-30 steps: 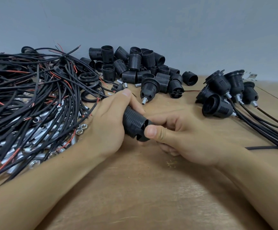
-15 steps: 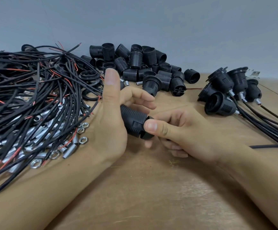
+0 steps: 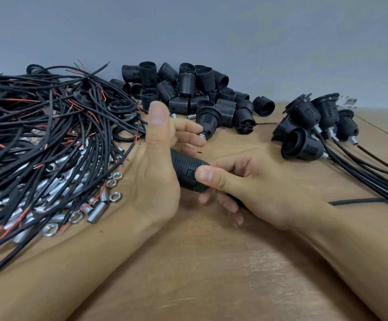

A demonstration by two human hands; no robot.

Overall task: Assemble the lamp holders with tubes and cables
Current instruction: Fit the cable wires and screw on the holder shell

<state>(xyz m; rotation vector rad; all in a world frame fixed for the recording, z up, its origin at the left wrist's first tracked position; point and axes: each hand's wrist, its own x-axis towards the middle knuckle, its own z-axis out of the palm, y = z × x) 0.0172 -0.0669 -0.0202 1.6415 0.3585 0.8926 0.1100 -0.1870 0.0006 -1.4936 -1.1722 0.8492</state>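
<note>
A black ribbed lamp holder (image 3: 187, 169) lies between my two hands above the wooden table (image 3: 211, 262). My right hand (image 3: 253, 188) grips its near end, thumb pressed on top and fingers curled beneath. My left hand (image 3: 162, 158) stands beside the holder's far end with thumb upright and fingers spread loosely, its palm against the ribbed body. A black cable (image 3: 359, 201) runs out from under my right hand toward the right. Thin bare wire tips show just past the holder's far end.
A tangle of black cables (image 3: 37, 126) covers the left, with silver threaded tubes (image 3: 95, 210) and nuts (image 3: 115, 196) beneath it. Loose black holder shells (image 3: 188, 89) are heaped at the back. Finished holders with cables (image 3: 308, 135) lie at the right.
My left hand let go of the holder: its thumb lifted upright and its fingers spread. My right hand kept its grip and the holder stayed nearly in place.
</note>
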